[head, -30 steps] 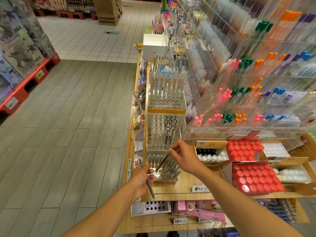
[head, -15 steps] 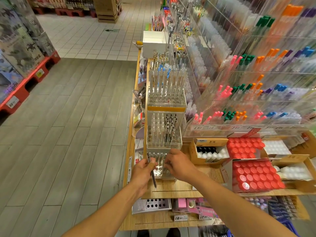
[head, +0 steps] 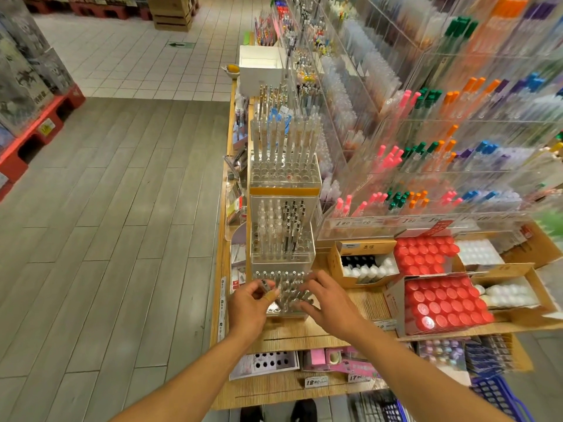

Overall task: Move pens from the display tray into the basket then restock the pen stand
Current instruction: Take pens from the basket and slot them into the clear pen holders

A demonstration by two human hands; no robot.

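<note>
A shop aisle: grey plank floor [head: 106, 239] to the left of the pen stand [head: 281, 226], tiered clear racks of coloured pens [head: 426, 147] to its right. The stand is a stepped acrylic tower on the wooden worktop [head: 304, 333], its pens upright in rows of holes, long axes vertical. Its lowest tier [head: 281, 300], nearest the person, holds the silver pens [head: 286, 287] both hands are working at. The left hand [head: 248, 309] sits at that tier's left edge, its grip pinched on what looks like a pen top; the right hand [head: 329, 306] is at its right edge, fingers spread and relaxed over the pens, clamped on nothing I can make out. Both lie equally near. A blue basket [head: 499, 397] shows low, right of the stand, well apart. Red-capped boxes [head: 438, 303] crowd the stand's right side.
</note>
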